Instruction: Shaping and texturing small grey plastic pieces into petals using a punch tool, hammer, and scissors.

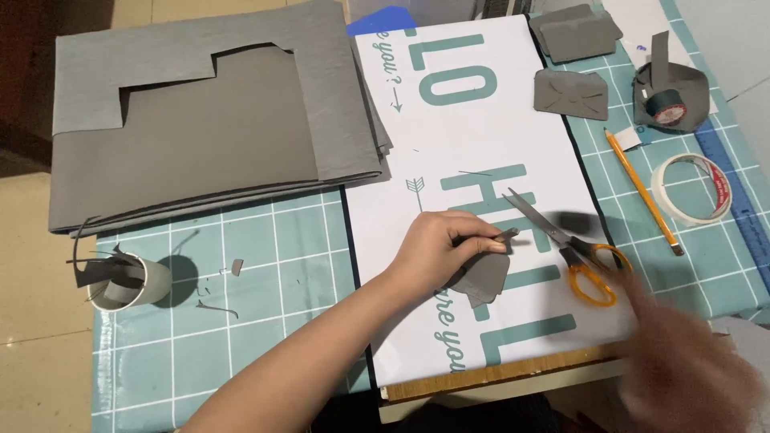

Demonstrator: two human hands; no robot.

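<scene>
My left hand (437, 248) rests on the white printed sheet (481, 144) and pinches a small grey cut piece of paper (484, 278) between thumb and fingers. Orange-handled scissors (573, 252) lie just right of it, blades pointing up-left, with no hand on them. My right hand (682, 361) is a motion blur at the lower right, off the scissors; its fingers cannot be made out and nothing shows in it.
A stack of large grey sheets (208, 120), the top one with a cut-out, lies at upper left. A paper cup with grey scraps (128, 281) stands at left. Grey cut pieces (571, 92), a pencil (642, 192), tape rolls (694, 188) and a blue ruler (734, 192) lie at right.
</scene>
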